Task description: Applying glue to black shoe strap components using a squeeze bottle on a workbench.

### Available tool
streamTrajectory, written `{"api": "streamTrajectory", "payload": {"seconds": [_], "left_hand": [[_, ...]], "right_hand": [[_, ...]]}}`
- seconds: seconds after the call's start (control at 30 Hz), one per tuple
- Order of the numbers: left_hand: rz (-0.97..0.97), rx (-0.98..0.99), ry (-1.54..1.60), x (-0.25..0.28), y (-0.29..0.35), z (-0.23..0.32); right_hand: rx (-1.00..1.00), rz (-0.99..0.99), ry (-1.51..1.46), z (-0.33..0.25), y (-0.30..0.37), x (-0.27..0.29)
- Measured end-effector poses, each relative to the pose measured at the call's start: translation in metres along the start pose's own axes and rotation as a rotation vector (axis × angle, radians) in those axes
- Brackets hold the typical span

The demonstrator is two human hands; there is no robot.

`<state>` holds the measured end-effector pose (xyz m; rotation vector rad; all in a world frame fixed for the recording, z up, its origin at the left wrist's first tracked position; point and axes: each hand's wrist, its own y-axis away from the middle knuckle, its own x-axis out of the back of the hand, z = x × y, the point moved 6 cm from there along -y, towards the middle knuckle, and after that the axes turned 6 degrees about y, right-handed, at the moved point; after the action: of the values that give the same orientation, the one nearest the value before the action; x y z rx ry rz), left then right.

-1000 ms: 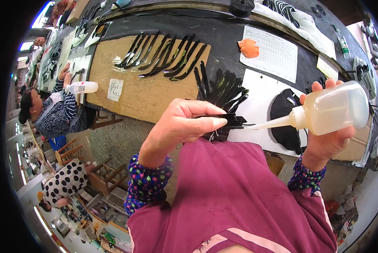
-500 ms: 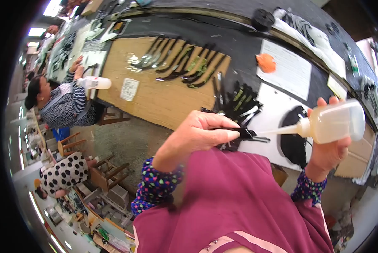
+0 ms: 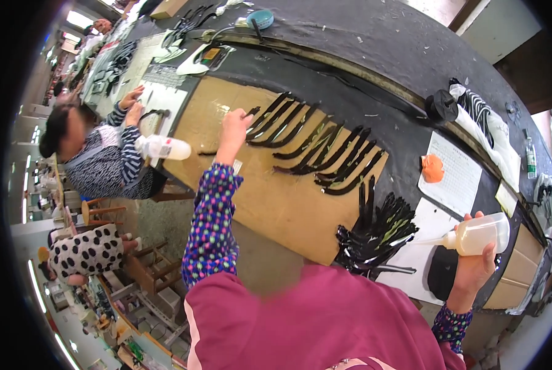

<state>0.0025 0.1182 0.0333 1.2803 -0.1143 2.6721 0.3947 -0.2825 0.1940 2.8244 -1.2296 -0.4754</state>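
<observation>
My left hand (image 3: 233, 131) reaches out over the tan cardboard sheet (image 3: 257, 185), fingers pinched on one end of a black strip (image 3: 252, 113). Most of that strip is hidden behind the hand. To its right, several curved, glossy black strips (image 3: 294, 126) lie side by side on the cardboard. At the right, my right hand (image 3: 473, 268) grips a translucent squeeze bottle (image 3: 482, 234) lying on its side in the palm, its thin nozzle pointing left. Left of the nozzle, a pile of black strips (image 3: 377, 231) overlaps the cardboard's near right corner.
An orange lump (image 3: 432, 168) rests on a printed sheet (image 3: 451, 191). A black round item (image 3: 441, 106) stands by the table's raised ledge. At the left, a co-worker in a striped top (image 3: 106, 160) sits near another bottle (image 3: 168, 148). Wooden stools (image 3: 149, 271) stand on the floor.
My left hand has gone from beside the nozzle, near my body, out to the cardboard's far left with a black strip. My right hand keeps the bottle. The whole view has shifted.
</observation>
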Motion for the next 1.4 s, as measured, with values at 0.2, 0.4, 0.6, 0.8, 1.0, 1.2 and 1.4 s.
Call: {"api": "streamTrajectory", "payload": {"seconds": [0.2,0.4,0.6,0.8,1.0,1.2,1.4], "left_hand": [[0.041,0.054,0.063,-0.07,-0.09,-0.036],[0.214,-0.089,-0.114,-0.091,-0.105,-0.056],[0.498,-0.053,-0.307,-0.064,-0.049,0.012],[-0.429,-0.067,0.652,-0.177,0.152,0.162],[-0.465,-0.291,0.288,-0.246,0.306,0.231],[-0.371,-0.063,0.326,-0.252,0.31,0.222],[-0.513,0.157,0.245,-0.264,0.299,0.207]], "right_hand": [[-0.023,0.088,0.125,0.007,-0.01,-0.023],[-0.066,0.027,0.124,0.013,-0.018,-0.018],[-0.046,0.031,0.097,-0.001,-0.016,-0.004],[0.06,0.091,0.012,-0.021,-0.007,0.023],[0.075,0.089,-0.082,-0.036,0.01,0.052],[0.082,0.086,-0.129,-0.041,0.025,0.088],[0.068,0.022,-0.216,-0.041,0.034,0.11]]}}
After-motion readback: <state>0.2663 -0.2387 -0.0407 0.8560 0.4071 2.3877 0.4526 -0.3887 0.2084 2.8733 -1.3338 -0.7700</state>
